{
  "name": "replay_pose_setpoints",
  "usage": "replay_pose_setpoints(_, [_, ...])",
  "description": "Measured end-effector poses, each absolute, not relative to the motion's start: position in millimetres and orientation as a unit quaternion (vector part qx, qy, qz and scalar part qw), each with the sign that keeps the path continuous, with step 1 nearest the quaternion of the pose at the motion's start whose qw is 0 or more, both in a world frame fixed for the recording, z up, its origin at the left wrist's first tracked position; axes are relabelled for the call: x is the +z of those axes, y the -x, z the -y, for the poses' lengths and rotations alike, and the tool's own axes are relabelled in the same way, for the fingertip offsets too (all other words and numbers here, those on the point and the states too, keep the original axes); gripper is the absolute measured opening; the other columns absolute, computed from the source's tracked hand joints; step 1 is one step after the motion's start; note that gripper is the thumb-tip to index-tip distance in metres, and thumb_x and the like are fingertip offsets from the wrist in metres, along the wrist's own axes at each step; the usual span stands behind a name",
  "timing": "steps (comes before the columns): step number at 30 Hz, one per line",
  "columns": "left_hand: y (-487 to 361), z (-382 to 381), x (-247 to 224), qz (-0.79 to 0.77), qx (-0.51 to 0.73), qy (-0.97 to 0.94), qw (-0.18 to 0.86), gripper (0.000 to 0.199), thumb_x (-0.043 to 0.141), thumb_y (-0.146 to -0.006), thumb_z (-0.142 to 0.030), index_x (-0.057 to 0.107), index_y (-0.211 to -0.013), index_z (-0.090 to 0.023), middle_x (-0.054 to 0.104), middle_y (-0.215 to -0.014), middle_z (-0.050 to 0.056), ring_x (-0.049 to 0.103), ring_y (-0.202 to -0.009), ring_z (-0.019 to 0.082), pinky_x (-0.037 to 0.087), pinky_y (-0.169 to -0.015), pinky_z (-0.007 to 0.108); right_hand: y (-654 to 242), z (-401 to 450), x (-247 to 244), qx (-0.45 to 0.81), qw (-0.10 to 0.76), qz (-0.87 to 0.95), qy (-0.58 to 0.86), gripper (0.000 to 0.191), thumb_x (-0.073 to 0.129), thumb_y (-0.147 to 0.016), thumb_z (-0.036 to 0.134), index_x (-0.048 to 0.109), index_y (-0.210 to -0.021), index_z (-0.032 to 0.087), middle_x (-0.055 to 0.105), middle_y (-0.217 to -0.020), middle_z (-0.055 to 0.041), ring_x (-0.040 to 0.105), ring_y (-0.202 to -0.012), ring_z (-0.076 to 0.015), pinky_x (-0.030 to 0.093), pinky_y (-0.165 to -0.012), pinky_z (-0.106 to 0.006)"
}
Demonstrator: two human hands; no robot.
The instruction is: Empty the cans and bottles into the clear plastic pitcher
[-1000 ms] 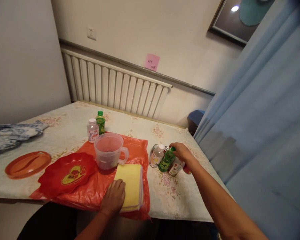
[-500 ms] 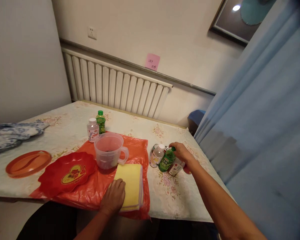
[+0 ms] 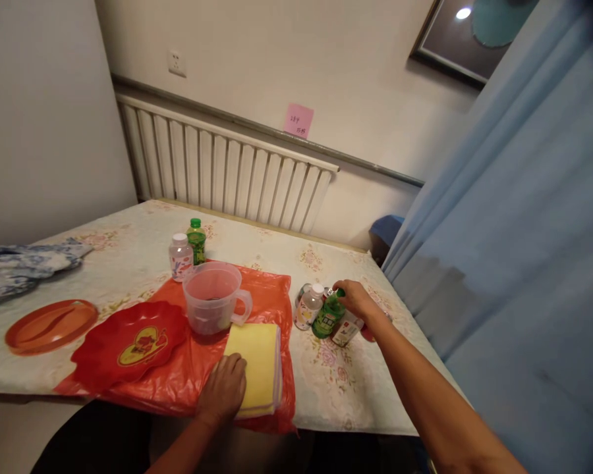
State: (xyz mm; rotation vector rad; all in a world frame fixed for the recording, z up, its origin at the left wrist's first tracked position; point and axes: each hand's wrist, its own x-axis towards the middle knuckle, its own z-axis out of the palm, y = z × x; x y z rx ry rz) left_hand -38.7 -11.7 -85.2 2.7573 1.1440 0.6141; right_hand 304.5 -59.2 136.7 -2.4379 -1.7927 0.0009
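Observation:
My left hand (image 3: pixel 226 385) lies on the left edge of a folded yellow cloth (image 3: pixel 259 365), fingers resting on it rather than wrapped round it. To the right, my right hand (image 3: pixel 356 299) has its fingers closed at the green cap of a green drink bottle (image 3: pixel 328 317), which leans slightly. Left of that bottle stands a clear bottle with a white cap (image 3: pixel 308 308). A carton-like package with a white label (image 3: pixel 344 331) and a red item (image 3: pixel 368 333) are partly hidden by my hand and forearm. Part of a can (image 3: pixel 302 292) shows behind the white-capped bottle.
A clear plastic measuring jug (image 3: pixel 212 299) and red scalloped tray (image 3: pixel 128 345) sit on a red plastic bag (image 3: pixel 269 296). Beyond them stand another white-capped bottle (image 3: pixel 181 257) and green bottle (image 3: pixel 196 242). An orange lid (image 3: pixel 52 327) and patterned fabric (image 3: pixel 29 266) lie left; a blue curtain (image 3: pixel 499 217) hangs right.
The view has shifted slightly. Both hands stay where they were, the left on the yellow cloth and the right at the green bottle's cap.

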Motion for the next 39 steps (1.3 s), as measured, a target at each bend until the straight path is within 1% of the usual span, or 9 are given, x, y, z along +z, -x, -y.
replay_pose_setpoints(8, [39,11,-86,-0.375,0.218,-0.899,0.059,0.024,0.044,-0.089,-0.015,0.061,-0.105,-0.021,0.062,-0.111,0.006,0.053,-0.105,0.023,0.039,-0.094,0.037,-305,59,138,0.004,0.061,0.596,0.8,0.038,0.057,-0.073,0.006,0.07,-0.105,0.021,0.071,-0.106,-0.0039,0.062,-0.095,-0.0163,0.042,-0.083,-0.021])
replay_pose_setpoints(15, [39,12,-86,-0.375,0.218,-0.9,0.045,0.023,0.043,-0.09,-0.015,0.06,-0.105,-0.02,0.061,-0.111,0.006,0.053,-0.104,0.022,0.039,-0.094,0.037,-308,60,135,-0.012,0.058,0.599,0.799,0.039,0.057,-0.073,0.006,0.069,-0.107,0.02,0.07,-0.107,-0.0053,0.062,-0.097,-0.0184,0.042,-0.084,-0.023])
replay_pose_setpoints(17, [39,12,-86,-0.373,0.219,-0.901,0.041,0.023,0.043,-0.09,-0.016,0.06,-0.105,-0.021,0.061,-0.111,0.006,0.053,-0.103,0.022,0.039,-0.094,0.036,-308,60,135,-0.026,0.06,0.602,0.796,0.039,0.059,-0.073,0.008,0.068,-0.11,0.019,0.069,-0.111,-0.0074,0.061,-0.101,-0.0202,0.042,-0.088,-0.025])
replay_pose_setpoints(20, [39,11,-86,-0.374,0.218,-0.901,0.039,0.023,0.043,-0.089,-0.015,0.06,-0.104,-0.021,0.061,-0.111,0.006,0.053,-0.103,0.022,0.039,-0.094,0.037,-305,59,138,-0.051,0.067,0.616,0.783,0.044,0.059,-0.077,0.012,0.062,-0.121,0.017,0.064,-0.121,-0.01,0.056,-0.111,-0.0213,0.038,-0.097,-0.029])
replay_pose_setpoints(23, [39,11,-87,-0.37,0.221,-0.901,0.043,0.023,0.043,-0.089,-0.015,0.06,-0.103,-0.022,0.061,-0.111,0.006,0.053,-0.102,0.023,0.039,-0.093,0.037,-296,54,141,-0.061,0.066,0.641,0.762,0.047,0.056,-0.08,0.014,0.057,-0.127,0.019,0.06,-0.127,-0.0088,0.051,-0.116,-0.0208,0.035,-0.1,-0.03])
replay_pose_setpoints(27, [40,10,-88,-0.367,0.228,-0.901,0.043,0.022,0.043,-0.089,-0.015,0.059,-0.102,-0.022,0.061,-0.11,0.006,0.053,-0.103,0.023,0.039,-0.093,0.037,-283,41,142,-0.051,0.044,0.668,0.741,0.051,0.058,-0.078,0.011,0.057,-0.127,0.024,0.058,-0.132,-0.0065,0.05,-0.118,-0.0222,0.034,-0.1,-0.032])
replay_pose_setpoints(32, [40,11,-87,-0.366,0.228,-0.901,0.05,0.022,0.044,-0.088,-0.013,0.06,-0.101,-0.02,0.061,-0.109,0.007,0.053,-0.102,0.023,0.039,-0.092,0.037,-275,23,135,-0.024,0.002,0.682,0.731,0.044,0.06,-0.077,0.011,0.064,-0.118,0.028,0.065,-0.122,-0.0042,0.056,-0.11,-0.0214,0.036,-0.094,-0.029])
replay_pose_setpoints(35, [40,11,-86,-0.369,0.222,-0.901,0.049,0.022,0.044,-0.088,-0.013,0.06,-0.101,-0.021,0.061,-0.109,0.007,0.053,-0.102,0.024,0.039,-0.092,0.037,-276,18,132,-0.016,-0.012,0.679,0.734,0.04,0.061,-0.079,0.015,0.065,-0.118,0.026,0.067,-0.116,-0.0061,0.059,-0.104,-0.0202,0.038,-0.089,-0.026])
replay_pose_setpoints(39, [39,12,-84,-0.371,0.215,-0.902,0.048,0.021,0.045,-0.088,-0.014,0.06,-0.101,-0.02,0.061,-0.109,0.007,0.053,-0.103,0.024,0.039,-0.093,0.037,-278,16,131,-0.015,-0.025,0.67,0.742,0.036,0.06,-0.082,0.021,0.065,-0.117,0.022,0.068,-0.108,-0.0087,0.062,-0.097,-0.0197,0.039,-0.083,-0.025])
